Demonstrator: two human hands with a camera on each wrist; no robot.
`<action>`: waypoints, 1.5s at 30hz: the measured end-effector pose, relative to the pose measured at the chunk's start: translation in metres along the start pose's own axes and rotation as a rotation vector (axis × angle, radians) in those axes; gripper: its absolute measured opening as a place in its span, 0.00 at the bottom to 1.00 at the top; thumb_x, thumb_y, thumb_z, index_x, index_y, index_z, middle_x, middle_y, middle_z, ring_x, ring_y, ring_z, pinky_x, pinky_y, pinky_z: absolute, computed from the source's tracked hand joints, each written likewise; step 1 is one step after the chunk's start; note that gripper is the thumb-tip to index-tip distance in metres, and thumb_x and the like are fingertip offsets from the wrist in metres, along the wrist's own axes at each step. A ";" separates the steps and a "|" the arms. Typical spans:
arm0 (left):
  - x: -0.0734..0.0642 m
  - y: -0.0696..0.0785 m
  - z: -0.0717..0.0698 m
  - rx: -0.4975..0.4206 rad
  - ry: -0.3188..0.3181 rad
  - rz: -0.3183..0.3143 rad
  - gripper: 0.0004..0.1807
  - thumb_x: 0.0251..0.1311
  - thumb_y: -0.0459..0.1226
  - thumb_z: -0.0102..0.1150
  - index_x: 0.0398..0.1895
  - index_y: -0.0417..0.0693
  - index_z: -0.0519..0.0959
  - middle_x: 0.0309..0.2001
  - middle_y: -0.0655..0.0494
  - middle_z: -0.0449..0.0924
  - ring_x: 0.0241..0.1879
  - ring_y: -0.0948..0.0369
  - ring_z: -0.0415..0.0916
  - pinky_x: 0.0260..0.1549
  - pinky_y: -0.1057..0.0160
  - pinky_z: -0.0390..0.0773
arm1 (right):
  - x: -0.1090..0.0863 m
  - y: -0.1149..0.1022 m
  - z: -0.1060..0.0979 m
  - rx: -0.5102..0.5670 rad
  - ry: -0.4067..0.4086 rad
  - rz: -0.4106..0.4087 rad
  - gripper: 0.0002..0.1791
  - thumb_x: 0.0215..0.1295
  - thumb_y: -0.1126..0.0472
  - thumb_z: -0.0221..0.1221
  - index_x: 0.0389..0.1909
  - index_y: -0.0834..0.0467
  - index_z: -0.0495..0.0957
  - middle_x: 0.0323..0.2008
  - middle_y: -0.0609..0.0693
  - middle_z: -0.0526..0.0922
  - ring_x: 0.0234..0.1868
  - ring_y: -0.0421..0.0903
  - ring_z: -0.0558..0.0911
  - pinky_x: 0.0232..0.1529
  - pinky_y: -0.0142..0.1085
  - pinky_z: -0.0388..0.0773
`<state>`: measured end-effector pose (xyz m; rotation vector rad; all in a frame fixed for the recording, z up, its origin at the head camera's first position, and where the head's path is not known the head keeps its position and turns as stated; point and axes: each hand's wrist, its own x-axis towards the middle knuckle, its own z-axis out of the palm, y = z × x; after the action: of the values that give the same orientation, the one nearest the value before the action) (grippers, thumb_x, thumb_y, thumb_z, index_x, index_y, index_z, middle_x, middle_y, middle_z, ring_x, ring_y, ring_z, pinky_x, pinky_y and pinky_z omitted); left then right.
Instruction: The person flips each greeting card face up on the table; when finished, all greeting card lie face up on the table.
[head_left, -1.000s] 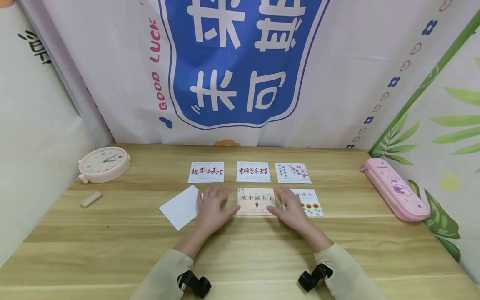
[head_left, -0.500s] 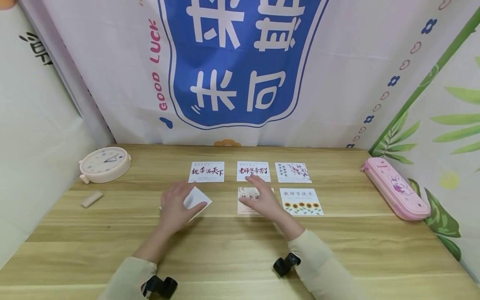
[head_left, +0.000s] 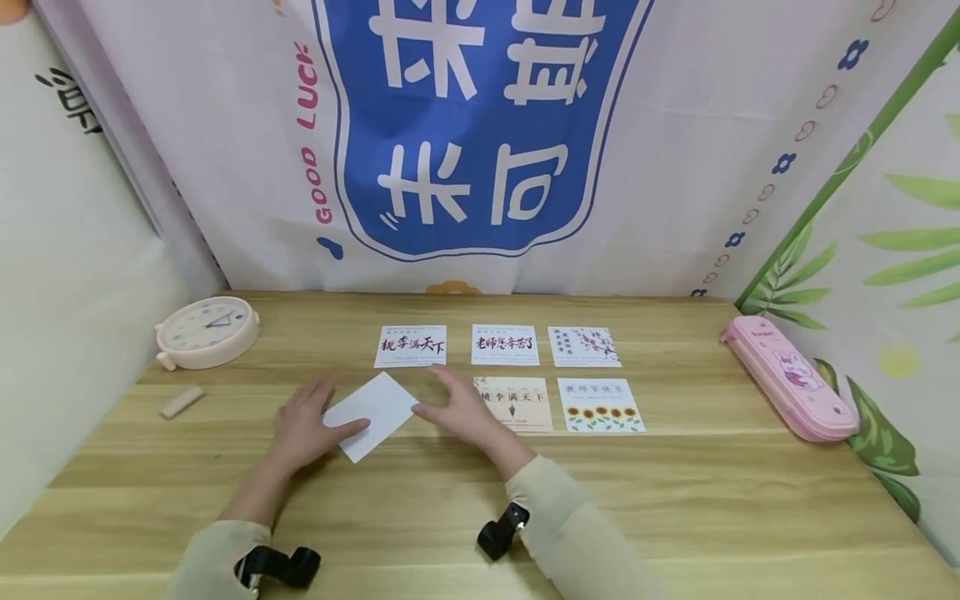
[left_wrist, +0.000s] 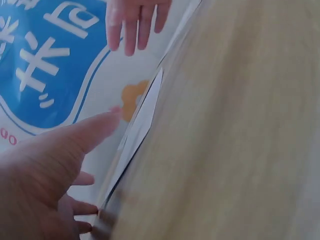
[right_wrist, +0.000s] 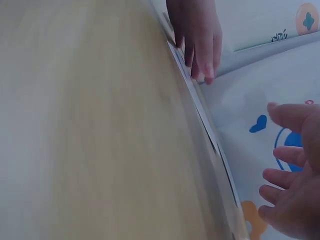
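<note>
A blank white card [head_left: 381, 410] lies turned at an angle on the wooden table. At its left corner is my left hand [head_left: 303, 425], thumb stretched over the card's lower left edge; whether it touches the card I cannot tell. My right hand [head_left: 467, 408] is by the card's right corner with fingers spread, partly covering a beige card with Chinese characters [head_left: 517, 406]. In the left wrist view the left hand [left_wrist: 50, 170] has its thumb apart from its fingers. The right hand [right_wrist: 295, 170] in the right wrist view looks loosely spread, holding nothing.
Behind stand three printed cards: one with red lettering [head_left: 410, 347], another with red lettering [head_left: 506, 345], one with blossoms [head_left: 585, 347]. A sunflower card [head_left: 600, 406] lies right. A pink clock [head_left: 207, 332] and beige block [head_left: 182, 402] are left; a pink pencil case [head_left: 791, 379] is far right.
Both hands have moved left. The left hand has slid from the white card's right side, across it, to its left corner. The right hand has left the sunflower card and come to the white card's right corner.
</note>
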<state>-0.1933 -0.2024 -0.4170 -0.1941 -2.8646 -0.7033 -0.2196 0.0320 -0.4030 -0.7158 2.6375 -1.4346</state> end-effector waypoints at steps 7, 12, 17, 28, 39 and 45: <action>-0.003 -0.005 -0.001 0.059 -0.096 0.006 0.49 0.32 0.64 0.59 0.53 0.36 0.66 0.55 0.27 0.54 0.54 0.35 0.47 0.42 0.33 0.48 | 0.002 0.000 0.025 -0.072 -0.012 -0.076 0.30 0.48 0.57 0.62 0.53 0.64 0.67 0.54 0.57 0.67 0.55 0.50 0.64 0.56 0.38 0.56; -0.005 -0.007 0.002 0.045 -0.112 -0.005 0.49 0.31 0.64 0.60 0.53 0.36 0.67 0.56 0.26 0.51 0.55 0.34 0.43 0.44 0.34 0.44 | -0.001 0.005 0.034 -0.149 -0.026 -0.096 0.29 0.48 0.56 0.61 0.53 0.62 0.68 0.54 0.56 0.67 0.57 0.50 0.62 0.57 0.38 0.54; -0.006 -0.008 0.001 0.019 -0.103 0.001 0.47 0.32 0.62 0.61 0.52 0.36 0.68 0.56 0.26 0.50 0.55 0.33 0.43 0.45 0.34 0.42 | -0.001 0.006 0.037 -0.291 -0.046 -0.132 0.32 0.49 0.52 0.59 0.55 0.62 0.66 0.56 0.58 0.65 0.57 0.52 0.62 0.57 0.41 0.53; -0.009 -0.008 -0.004 -0.030 -0.117 0.018 0.39 0.40 0.54 0.62 0.52 0.37 0.68 0.58 0.27 0.49 0.56 0.33 0.41 0.46 0.34 0.40 | -0.004 0.009 0.035 -0.410 -0.059 -0.164 0.23 0.53 0.52 0.57 0.47 0.61 0.74 0.56 0.57 0.64 0.58 0.51 0.61 0.58 0.39 0.52; -0.010 -0.013 -0.002 -0.039 -0.092 -0.006 0.35 0.51 0.48 0.55 0.56 0.32 0.62 0.58 0.28 0.49 0.57 0.35 0.41 0.49 0.37 0.40 | -0.003 0.009 0.035 -0.257 0.022 -0.098 0.05 0.48 0.63 0.61 0.28 0.57 0.79 0.51 0.56 0.71 0.54 0.52 0.66 0.57 0.38 0.55; -0.012 -0.011 -0.004 -0.039 -0.081 0.006 0.31 0.53 0.44 0.54 0.55 0.32 0.62 0.58 0.28 0.48 0.57 0.35 0.41 0.49 0.37 0.39 | -0.003 0.007 0.034 -0.373 -0.004 -0.091 0.23 0.48 0.54 0.62 0.45 0.60 0.74 0.54 0.57 0.67 0.56 0.51 0.63 0.57 0.41 0.53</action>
<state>-0.1834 -0.2151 -0.4213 -0.2425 -2.9265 -0.7683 -0.2103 0.0102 -0.4287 -0.8751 2.9381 -0.9601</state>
